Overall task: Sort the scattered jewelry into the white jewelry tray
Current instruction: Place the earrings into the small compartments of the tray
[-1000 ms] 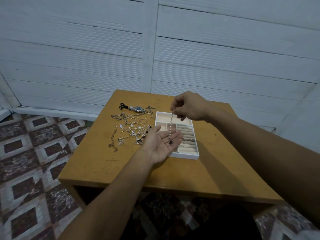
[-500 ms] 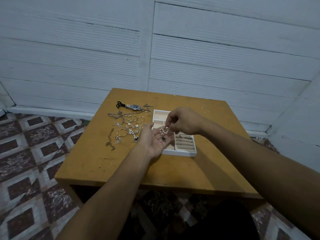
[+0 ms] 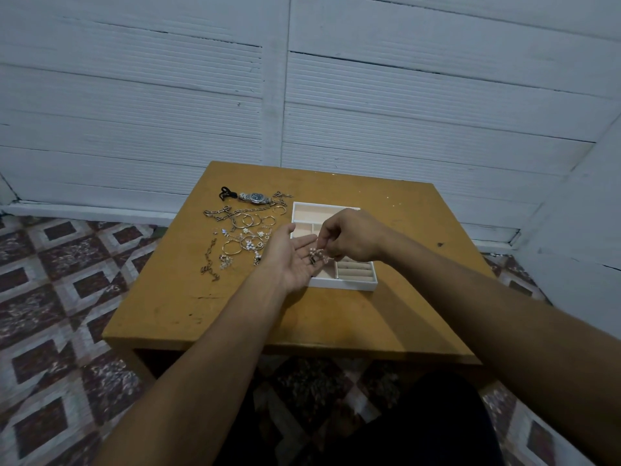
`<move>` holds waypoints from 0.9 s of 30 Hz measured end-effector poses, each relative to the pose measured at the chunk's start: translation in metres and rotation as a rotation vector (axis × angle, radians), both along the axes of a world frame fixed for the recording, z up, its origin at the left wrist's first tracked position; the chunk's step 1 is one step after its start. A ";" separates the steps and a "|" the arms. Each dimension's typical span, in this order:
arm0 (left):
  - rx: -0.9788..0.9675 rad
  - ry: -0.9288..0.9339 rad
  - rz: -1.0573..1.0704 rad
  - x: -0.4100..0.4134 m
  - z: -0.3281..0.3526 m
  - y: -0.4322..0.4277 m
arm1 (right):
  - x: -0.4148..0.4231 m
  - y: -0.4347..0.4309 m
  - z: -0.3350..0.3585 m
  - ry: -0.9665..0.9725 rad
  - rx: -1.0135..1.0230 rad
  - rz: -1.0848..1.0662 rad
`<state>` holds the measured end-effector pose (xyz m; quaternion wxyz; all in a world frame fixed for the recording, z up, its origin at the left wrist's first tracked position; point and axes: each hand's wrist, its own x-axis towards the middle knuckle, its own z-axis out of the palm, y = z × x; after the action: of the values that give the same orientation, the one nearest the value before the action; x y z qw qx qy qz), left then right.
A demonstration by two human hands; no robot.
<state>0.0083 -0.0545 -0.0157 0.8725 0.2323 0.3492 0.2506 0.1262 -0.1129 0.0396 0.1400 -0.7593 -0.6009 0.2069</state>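
Loose jewelry [image 3: 245,230] lies on the table [image 3: 302,317] just left of the left hand [image 3: 292,257], which is held palm up with fingers straight. A beaded chain [image 3: 316,256] sits bunched on its fingers, pinched from above by the right hand [image 3: 353,238]. The tray [image 3: 342,284] lies beneath both hands.

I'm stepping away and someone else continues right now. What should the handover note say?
Left hand: open, palm up above the white jewelry tray, beaded chain bunched on the palm.
Right hand: pinches the beaded chain.
Jewelry pile, watch included, lies on the table left of the tray.
Done: nothing seen in the tray's visible compartments.
Left: place the chain, then sort the pile.
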 end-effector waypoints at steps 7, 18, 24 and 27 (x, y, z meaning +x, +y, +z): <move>0.042 0.038 -0.017 0.001 -0.002 0.001 | 0.001 0.000 -0.003 -0.021 0.001 -0.020; 0.061 0.080 -0.047 0.000 0.000 0.003 | -0.001 0.000 -0.006 -0.006 0.003 -0.034; 0.081 0.092 -0.048 0.000 0.000 0.001 | -0.001 0.000 -0.010 -0.027 0.006 -0.046; 0.084 0.101 -0.049 0.000 0.000 0.002 | 0.000 -0.001 -0.010 -0.028 0.006 -0.059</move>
<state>0.0084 -0.0526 -0.0155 0.8490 0.2898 0.3763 0.2315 0.1261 -0.1140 0.0291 0.1401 -0.7791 -0.5807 0.1903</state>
